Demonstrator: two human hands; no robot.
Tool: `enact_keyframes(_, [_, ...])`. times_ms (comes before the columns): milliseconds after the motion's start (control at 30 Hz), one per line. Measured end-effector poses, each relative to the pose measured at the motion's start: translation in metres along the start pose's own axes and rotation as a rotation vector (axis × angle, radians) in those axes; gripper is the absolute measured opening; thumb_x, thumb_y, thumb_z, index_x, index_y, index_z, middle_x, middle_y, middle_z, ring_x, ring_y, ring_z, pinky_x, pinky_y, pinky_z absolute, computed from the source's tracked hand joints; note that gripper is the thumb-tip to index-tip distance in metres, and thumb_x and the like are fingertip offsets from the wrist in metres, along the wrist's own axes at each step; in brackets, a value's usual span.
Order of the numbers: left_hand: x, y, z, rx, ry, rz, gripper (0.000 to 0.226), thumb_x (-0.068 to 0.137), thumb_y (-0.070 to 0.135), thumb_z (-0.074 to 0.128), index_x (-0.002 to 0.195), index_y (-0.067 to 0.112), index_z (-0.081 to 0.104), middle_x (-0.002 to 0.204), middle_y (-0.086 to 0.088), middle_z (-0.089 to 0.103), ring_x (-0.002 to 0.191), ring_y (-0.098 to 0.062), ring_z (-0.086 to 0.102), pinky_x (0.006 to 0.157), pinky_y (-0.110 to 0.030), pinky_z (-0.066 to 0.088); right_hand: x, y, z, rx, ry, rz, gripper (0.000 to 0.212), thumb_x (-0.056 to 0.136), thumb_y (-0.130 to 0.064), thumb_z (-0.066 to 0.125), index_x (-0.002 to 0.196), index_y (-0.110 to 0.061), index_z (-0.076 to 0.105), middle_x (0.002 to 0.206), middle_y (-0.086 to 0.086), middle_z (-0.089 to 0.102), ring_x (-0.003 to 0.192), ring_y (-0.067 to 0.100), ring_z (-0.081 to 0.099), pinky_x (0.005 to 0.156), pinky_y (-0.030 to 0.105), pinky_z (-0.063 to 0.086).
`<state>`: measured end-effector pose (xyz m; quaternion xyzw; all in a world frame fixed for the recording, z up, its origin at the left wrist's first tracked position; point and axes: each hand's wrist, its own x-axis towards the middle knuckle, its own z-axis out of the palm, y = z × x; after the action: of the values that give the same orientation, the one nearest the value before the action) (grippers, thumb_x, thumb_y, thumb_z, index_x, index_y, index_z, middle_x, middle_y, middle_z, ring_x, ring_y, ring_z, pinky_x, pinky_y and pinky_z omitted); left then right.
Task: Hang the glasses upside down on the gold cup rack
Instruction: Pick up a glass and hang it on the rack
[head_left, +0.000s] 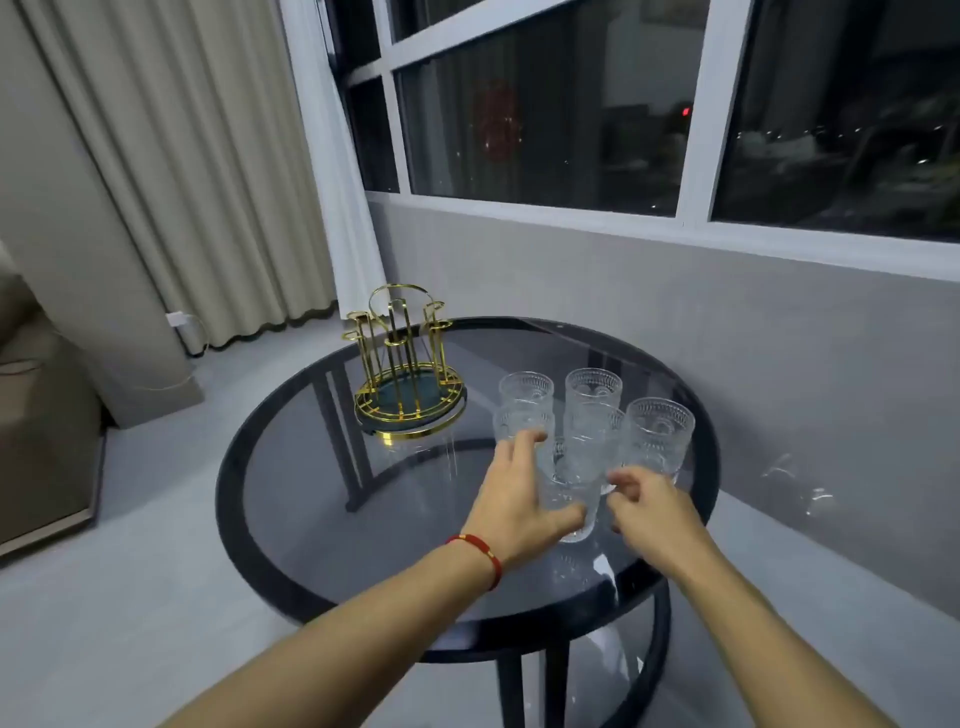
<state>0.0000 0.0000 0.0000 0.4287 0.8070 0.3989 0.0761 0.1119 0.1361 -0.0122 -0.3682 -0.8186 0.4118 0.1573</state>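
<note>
A: Left hand (519, 493)?
B: Fingers (524, 441) spread and reaching forward, thumb wrapped against the near side of the nearest glass (569, 493). Fingertips close to the rim of the left-middle glass (522, 421); impossible to say whether touching. Red cord bracelet (480, 553) on the wrist, forearm stretched in from lower left.

A: Right hand (652, 512)?
B: Fingers curled loosely, tips just beside the right side of the same nearest glass; contact unclear. No firm hold visible. Forearm angled in from lower right.

A: And the glasses?
B: Six clear embossed tumblers, all upright, clustered right of centre on the round dark glass table (291, 519).

A: Rack?
B: Gold cup rack (402, 364) standing at the table's back left, well apart from the cluster, pegs bare.
</note>
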Motion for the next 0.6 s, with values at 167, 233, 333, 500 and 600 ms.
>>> enact_keyframes(167, [0.005,-0.007,0.012,-0.008,0.092,0.039,0.094,0.076,0.046,0.08,0.15,0.025,0.027,0.144,-0.004,0.044,0.132,-0.02,0.046,0.109,-0.039,0.043,0.014,-0.002,0.002,0.007,-0.048,-0.02,0.031,0.094,-0.009,0.058,0.119,-0.017,0.075,0.116,0.004,0.079,0.11,0.024,0.072,0.102,0.045,0.056])
enact_keyframes(233, [0.006,-0.009,0.014,0.017,0.12,0.053,0.095,0.075,0.049,0.081,0.15,0.025,0.027,0.142,-0.004,0.047,0.13,-0.02,0.047,0.107,-0.039,0.044,0.014,-0.001,0.002,0.061,-0.039,0.001,0.026,0.092,-0.007,0.059,0.104,-0.02,0.077,0.108,0.004,0.08,0.108,0.024,0.073,0.1,0.049,0.057])
enact_keyframes(333, [0.004,-0.012,0.006,0.005,0.12,0.066,0.095,0.073,0.049,0.084,0.147,0.027,0.03,0.133,-0.002,0.054,0.12,-0.018,0.053,0.099,-0.032,0.047,0.009,-0.003,0.0,0.101,-0.049,0.012,0.031,0.09,-0.003,0.058,0.084,-0.026,0.076,0.09,0.002,0.081,0.094,0.022,0.077,0.093,0.05,0.061])
enact_keyframes(500, [-0.01,-0.026,-0.034,-0.154,0.223,0.015,0.083,0.064,0.055,0.084,0.134,0.036,0.043,0.119,0.013,0.059,0.11,-0.008,0.057,0.093,-0.031,0.052,-0.018,-0.029,-0.001,0.212,-0.156,-0.15,0.045,0.096,0.003,0.055,0.097,-0.033,0.082,0.095,-0.01,0.083,0.089,0.01,0.079,0.084,0.033,0.065])
enact_keyframes(600, [-0.02,-0.037,-0.071,-0.303,0.373,0.014,0.074,0.065,0.06,0.082,0.129,0.043,0.047,0.119,0.019,0.061,0.11,0.0,0.058,0.086,-0.013,0.048,-0.035,-0.056,0.012,0.218,-0.088,-0.363,0.039,0.098,-0.005,0.061,0.116,-0.035,0.078,0.103,-0.018,0.08,0.098,0.003,0.075,0.087,0.022,0.058])
